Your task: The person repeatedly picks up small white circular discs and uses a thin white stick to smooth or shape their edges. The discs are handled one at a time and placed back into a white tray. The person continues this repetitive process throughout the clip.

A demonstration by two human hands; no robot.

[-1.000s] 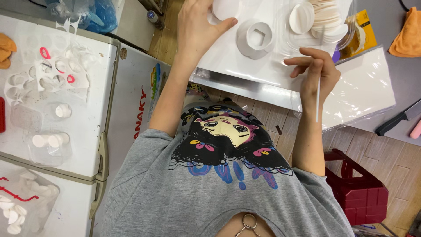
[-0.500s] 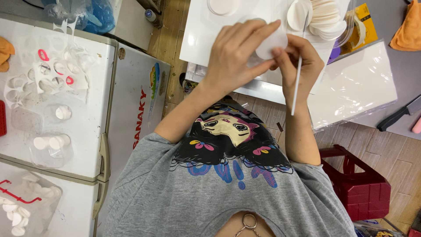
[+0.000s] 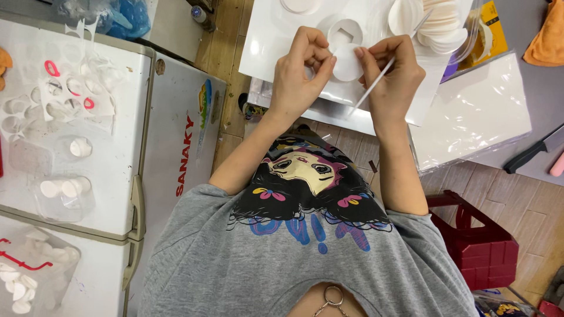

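Both hands meet over the white board that lies on the worktop; the left hand has its fingers bent in and closed on the left edge of a small white disc, thumb and forefinger pinching it; the right hand touches the same disc from the other side with its fingertips, and in that same closed grip it holds a thin white stick that runs slantwise from below the palm up past the knuckles; the disc is held just above the board, directly below a white ring piece with a squarish hole that rests on the board; to the right of the ring stands a stack of round white discs inside a clear plastic wrapper; a sheet of clear plastic film lies on the worktop right of the right hand; a black-handled knife lies at the far right edge; to the left, well apart from the hands, a white chest freezer carries punched-out white sheets and clear bags of small white rounds; a red plastic stool stands on the tiled floor beside the right elbow.
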